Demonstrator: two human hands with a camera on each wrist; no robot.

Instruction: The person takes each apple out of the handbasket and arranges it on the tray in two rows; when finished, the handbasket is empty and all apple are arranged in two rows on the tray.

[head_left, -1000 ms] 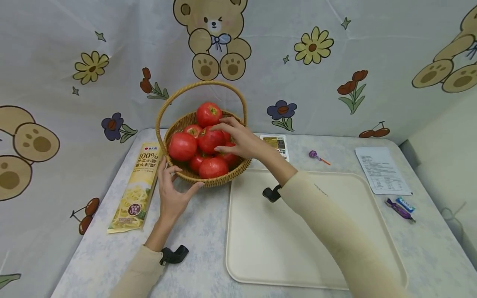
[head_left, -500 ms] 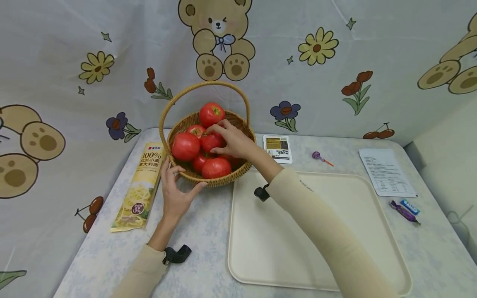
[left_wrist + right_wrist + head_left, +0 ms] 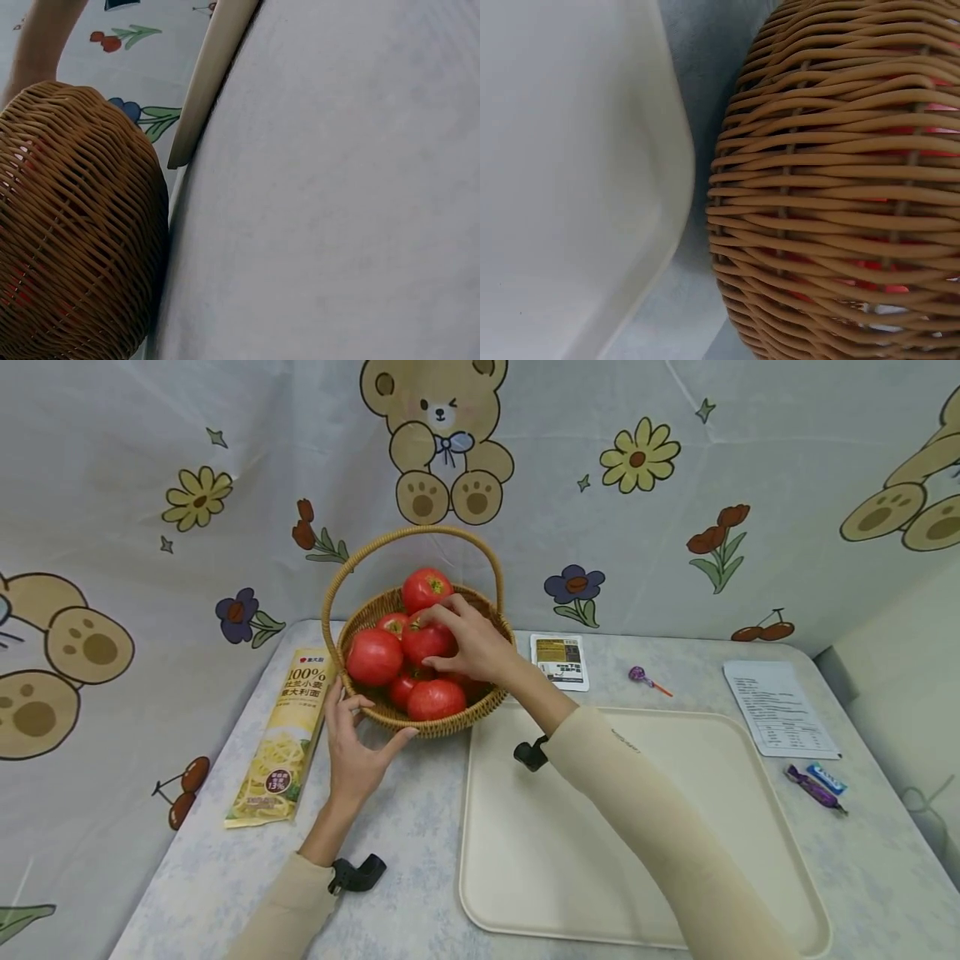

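A wicker basket [image 3: 450, 724] with a tall arched handle stands at the back left of the table, filled with red apples and tomatoes. My right hand [image 3: 480, 647] reaches in from the right, its thumb and fingers curled round a glossy red tomato [image 3: 426, 642] near the top of the pile. At the basket's front left, my left hand [image 3: 354, 756] holds the side, thumb and fingers spread along the rim. One apple [image 3: 426, 587] lies behind the gripped tomato, another apple [image 3: 374, 657] left of it. Both wrist views show the woven wall [image 3: 82, 225], but no fingers.
A yellow pasta packet [image 3: 277, 739] lies left of the basket. The cream tray [image 3: 637, 827] lies to its right. Behind the tray are a small sachet [image 3: 558, 662] and a lollipop [image 3: 637, 674]. Farther right lie a white printed packet [image 3: 782, 708] and two wrapped candies [image 3: 817, 789].
My right hand has moved slightly down and in, and its fingers have closed round the tomato. My left hand keeps its place on the basket. The head view has shifted slightly.
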